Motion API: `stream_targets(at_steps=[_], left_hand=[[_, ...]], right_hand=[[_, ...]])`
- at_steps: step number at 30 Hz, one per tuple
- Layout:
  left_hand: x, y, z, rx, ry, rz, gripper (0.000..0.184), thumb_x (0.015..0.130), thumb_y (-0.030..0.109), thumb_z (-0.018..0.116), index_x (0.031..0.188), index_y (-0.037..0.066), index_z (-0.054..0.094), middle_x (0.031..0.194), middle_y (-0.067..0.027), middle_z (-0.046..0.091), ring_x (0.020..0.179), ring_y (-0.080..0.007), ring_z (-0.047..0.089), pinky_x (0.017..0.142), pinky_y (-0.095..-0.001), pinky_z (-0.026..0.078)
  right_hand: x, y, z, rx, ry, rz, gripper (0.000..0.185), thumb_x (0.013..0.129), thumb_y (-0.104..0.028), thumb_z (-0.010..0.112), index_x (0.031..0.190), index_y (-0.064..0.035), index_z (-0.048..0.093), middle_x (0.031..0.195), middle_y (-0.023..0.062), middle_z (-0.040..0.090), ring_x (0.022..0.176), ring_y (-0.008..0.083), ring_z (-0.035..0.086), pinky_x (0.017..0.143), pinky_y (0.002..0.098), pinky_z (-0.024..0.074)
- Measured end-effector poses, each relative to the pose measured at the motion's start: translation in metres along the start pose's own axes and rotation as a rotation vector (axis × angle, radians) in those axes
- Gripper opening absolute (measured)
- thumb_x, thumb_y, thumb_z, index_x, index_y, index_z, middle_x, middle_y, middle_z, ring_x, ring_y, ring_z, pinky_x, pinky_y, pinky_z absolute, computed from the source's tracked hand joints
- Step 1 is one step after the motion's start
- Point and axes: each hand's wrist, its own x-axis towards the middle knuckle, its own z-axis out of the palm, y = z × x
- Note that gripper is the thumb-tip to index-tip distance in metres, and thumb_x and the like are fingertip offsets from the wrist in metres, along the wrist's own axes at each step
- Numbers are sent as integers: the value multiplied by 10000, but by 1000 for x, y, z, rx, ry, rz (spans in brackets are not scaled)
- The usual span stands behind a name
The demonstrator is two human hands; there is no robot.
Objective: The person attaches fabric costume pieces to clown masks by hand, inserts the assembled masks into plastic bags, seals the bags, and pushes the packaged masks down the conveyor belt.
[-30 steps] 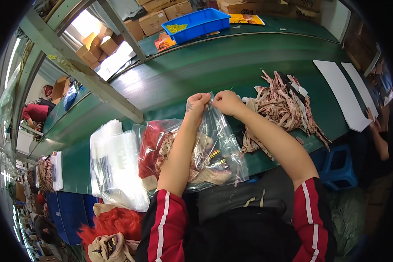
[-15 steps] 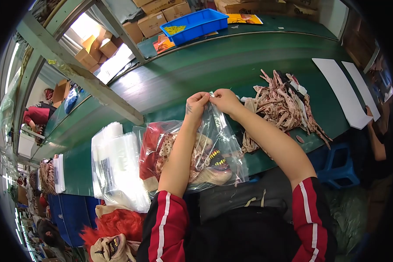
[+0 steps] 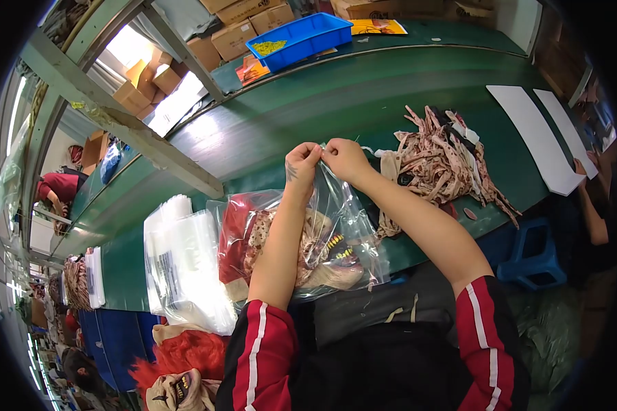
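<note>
A clown mask (image 3: 332,257) with red hair and yellow teeth lies inside a clear plastic bag (image 3: 349,205) at the bench's near edge. My left hand (image 3: 301,164) and my right hand (image 3: 344,159) meet above it, both pinching the gathered upper corner of the bag. Their fingertips are close together, and the fine detail between them is hard to make out. My left forearm crosses over the mask and hides part of it. Left of the bag lies a stack of clear plastic bags (image 3: 185,260).
A heap of blotched fabric-like strips (image 3: 432,161) lies to the right, before white boards (image 3: 528,137) touched by another person's hand (image 3: 585,168). A blue tray (image 3: 301,41) stands across the belt. Another red-haired mask (image 3: 178,370) sits low left. A slanting post (image 3: 130,130) rises at left.
Both hands have shifted very slightly left, still pinching the bag's corner. The camera view has moved a little. The mask and bag lie as before.
</note>
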Motion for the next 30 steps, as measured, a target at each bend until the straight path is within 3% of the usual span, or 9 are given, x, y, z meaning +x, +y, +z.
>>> stream_targets(at_steps=[8,10,11,13,16,20,24,30], left_hand=[[0,4,1,-91,2,-71,89,922,63,627,873,-7,651,785,-4,623,708,-75,544,667,-214,426],[0,4,2,-74,-9,-95,91,936,79,615,890,7,645,773,0,621,677,-71,540,634,-210,423],[0,4,2,-76,-10,-94,91,936,79,615,890,7,645,773,0,621,677,-71,540,634,-210,423],[-1,5,1,-34,0,-61,110,942,98,611,890,8,646,767,5,621,668,-67,541,622,-213,424],[0,9,2,-78,-73,-137,142,925,127,647,836,16,648,725,24,594,635,-53,490,587,-211,369],[4,1,-9,22,-190,-214,172,948,153,619,825,36,646,749,11,620,650,-59,531,603,-209,409],[2,-1,-4,46,-127,-133,196,940,164,637,775,60,624,729,19,612,616,-59,510,583,-209,392],[1,4,-5,51,56,-86,259,919,176,672,702,58,597,672,31,556,607,-53,453,573,-215,342]], right_hand=[[-14,1,4,6,51,6,235,840,-226,665,737,-17,628,743,161,657,727,358,640,655,433,495],[-21,1,1,45,72,-18,240,856,-222,667,779,1,623,684,146,630,608,274,614,587,377,464],[-24,-1,0,43,73,-19,240,856,-222,667,779,1,623,684,146,630,608,274,614,587,377,464],[-30,-4,-2,66,69,8,204,830,-189,653,742,-11,605,739,171,646,743,374,633,669,445,492],[-26,-2,-1,37,102,-50,198,836,-176,631,739,-8,589,750,179,638,754,385,624,667,461,486],[-25,0,0,4,77,-41,209,850,-185,617,737,-12,587,774,192,642,777,399,623,675,482,484],[-27,4,6,-9,153,-110,218,852,-171,639,735,6,591,690,189,617,655,364,607,592,430,450],[-45,-9,8,-51,88,-31,206,859,-199,626,768,-16,599,805,192,661,805,408,632,719,511,493]])
